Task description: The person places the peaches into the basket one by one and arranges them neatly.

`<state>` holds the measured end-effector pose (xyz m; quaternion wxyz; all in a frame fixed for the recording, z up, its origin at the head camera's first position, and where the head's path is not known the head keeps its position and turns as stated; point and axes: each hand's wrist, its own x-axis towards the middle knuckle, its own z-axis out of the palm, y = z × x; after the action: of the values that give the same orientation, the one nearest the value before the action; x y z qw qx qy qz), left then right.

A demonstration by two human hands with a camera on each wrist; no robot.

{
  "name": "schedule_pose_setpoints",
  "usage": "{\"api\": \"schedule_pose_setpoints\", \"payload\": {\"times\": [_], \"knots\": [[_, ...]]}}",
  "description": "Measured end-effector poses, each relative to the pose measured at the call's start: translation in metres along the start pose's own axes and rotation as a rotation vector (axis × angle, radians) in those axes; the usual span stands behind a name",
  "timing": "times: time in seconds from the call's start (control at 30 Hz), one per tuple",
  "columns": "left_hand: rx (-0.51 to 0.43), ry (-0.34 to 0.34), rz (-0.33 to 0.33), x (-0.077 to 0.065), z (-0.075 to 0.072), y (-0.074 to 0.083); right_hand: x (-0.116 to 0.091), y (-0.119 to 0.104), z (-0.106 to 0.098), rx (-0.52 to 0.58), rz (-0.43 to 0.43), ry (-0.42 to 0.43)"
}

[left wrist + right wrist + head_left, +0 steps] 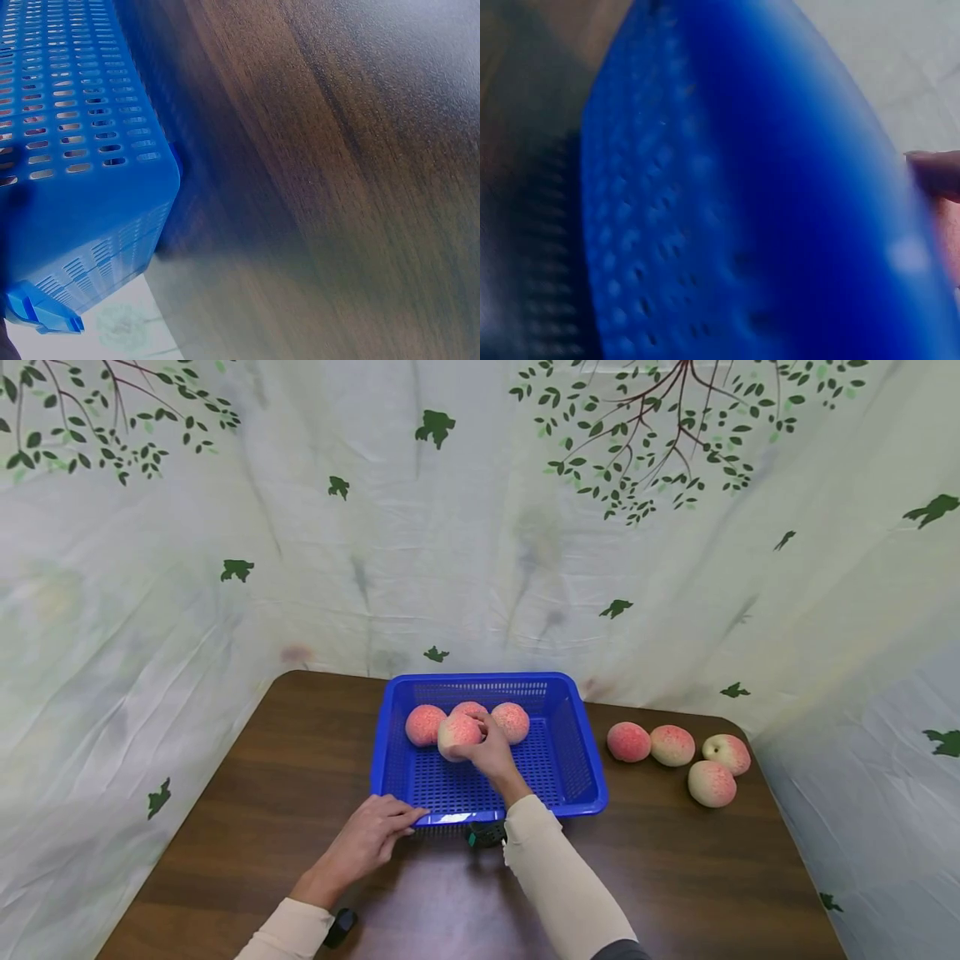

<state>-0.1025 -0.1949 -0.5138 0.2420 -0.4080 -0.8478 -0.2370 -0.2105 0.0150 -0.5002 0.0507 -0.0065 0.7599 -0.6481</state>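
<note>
My right hand [491, 752] pinches a peach [457, 737] between thumb and fingers, inside the basket [388, 752] and a little left of its middle; I cannot tell whether the fruit touches the basket floor. My left hand [373, 833], well apart from the right, rests its fingers on the basket's near rim at 7 o'clock; whether the thumb also grips there, I cannot tell. With 12 o'clock as the far side, three more peaches sit around the held one: a red peach [422, 726] between 9 and 10, a half-hidden peach [470, 708] near 1, and a pink peach [512, 723] between 2 and 3. To do this well, I judge, I should pinch lightly but surely, let the fruit settle before loosening, and draw my fingers off without nudging its neighbours, the left hand steadying the rim. Outside the basket, at 3 o'clock, four loose peaches [629, 742] lie on the brown table [285, 777]. Beyond, at 12, hangs a leaf-patterned cloth [337, 568].
</note>
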Motion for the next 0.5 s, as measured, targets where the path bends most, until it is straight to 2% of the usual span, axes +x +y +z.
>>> {"api": "schedule_pose_setpoints", "payload": {"times": [0.5], "knots": [[0.002,-0.003,0.004,-0.001,-0.002,0.001,-0.005,0.003,0.039,-0.147,0.078,-0.112]]}}
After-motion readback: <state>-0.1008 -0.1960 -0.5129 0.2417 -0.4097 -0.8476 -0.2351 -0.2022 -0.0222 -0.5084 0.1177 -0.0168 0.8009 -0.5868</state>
